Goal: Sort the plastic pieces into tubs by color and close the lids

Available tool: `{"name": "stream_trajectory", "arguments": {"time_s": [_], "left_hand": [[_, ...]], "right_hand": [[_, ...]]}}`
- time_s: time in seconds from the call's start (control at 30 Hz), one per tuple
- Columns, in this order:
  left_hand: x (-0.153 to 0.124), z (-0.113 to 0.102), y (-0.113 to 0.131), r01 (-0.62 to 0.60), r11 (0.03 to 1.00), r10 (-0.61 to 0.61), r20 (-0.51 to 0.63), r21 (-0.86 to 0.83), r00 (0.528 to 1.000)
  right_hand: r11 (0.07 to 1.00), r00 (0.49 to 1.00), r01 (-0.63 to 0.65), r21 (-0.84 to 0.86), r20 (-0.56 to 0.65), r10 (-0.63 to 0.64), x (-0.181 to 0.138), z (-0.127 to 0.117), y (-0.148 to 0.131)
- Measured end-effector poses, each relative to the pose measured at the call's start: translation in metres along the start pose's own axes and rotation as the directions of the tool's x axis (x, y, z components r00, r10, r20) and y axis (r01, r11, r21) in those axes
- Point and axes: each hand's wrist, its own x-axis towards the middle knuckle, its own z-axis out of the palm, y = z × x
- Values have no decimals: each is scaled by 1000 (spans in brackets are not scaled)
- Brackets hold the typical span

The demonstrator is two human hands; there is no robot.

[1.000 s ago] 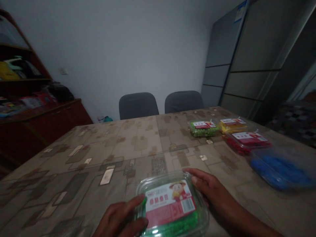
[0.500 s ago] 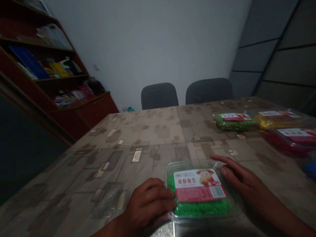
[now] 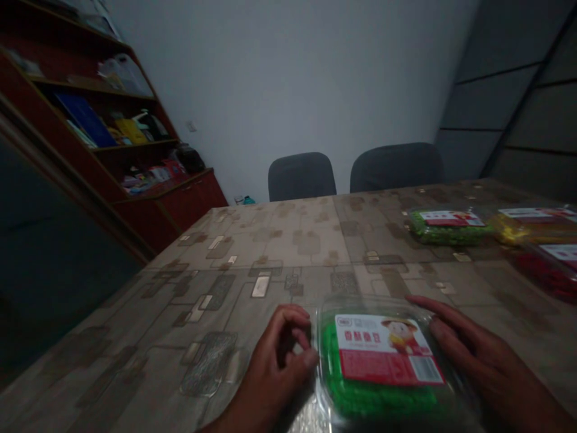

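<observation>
A clear plastic food box [image 3: 383,397] with bright green contents lies in front of me on the table, between my hands. Its lid carries a white and red label [image 3: 390,349] with a cartoon figure in a straw hat. My left hand [image 3: 283,361] is at the box's left side, fingers curled and the thumb against the edge. On the opposite side, my right hand [image 3: 478,349] grips the right edge, its index finger reaching along the far corner. The near edge of the box runs into shadow at the bottom of the view.
Similar boxes with light green [image 3: 446,228], yellow [image 3: 536,222] and red contents [image 3: 541,267] stand at the right of the patterned tablecloth [image 3: 288,240]. Two dark chairs [image 3: 302,174] are behind the table's far edge. A wooden shelf unit [image 3: 135,90] stands at the left.
The view has turned slightly left, so everything sits further right. The left fingers, earlier flat over the box's left edge, are now curled with the thumb showing. The box appears somewhat nearer.
</observation>
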Motion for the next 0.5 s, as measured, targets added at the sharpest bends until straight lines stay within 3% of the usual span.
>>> {"name": "stream_trajectory", "arguments": {"time_s": [0.07,0.13,0.2,0.4,0.5], "left_hand": [[4,5,-2,196,967,-197,8,-162,980],[9,8,-2,266,933,-263,43,-244,964],[13,9,2,266,926,-261,54,-268,964],[16,12,6,169,964,-164,39,-206,986],[13,14,3,131,970,-127,31,-206,991]], "right_hand": [[1000,999,4,-14,36,-4,1,-3,3],[1000,995,-1,-11,95,2,2,-7,8],[1000,994,7,-17,110,-5,-1,-8,12],[995,993,12,-97,-120,-23,-18,-3,15],[997,996,44,-66,-71,-49,-20,-3,18]]}}
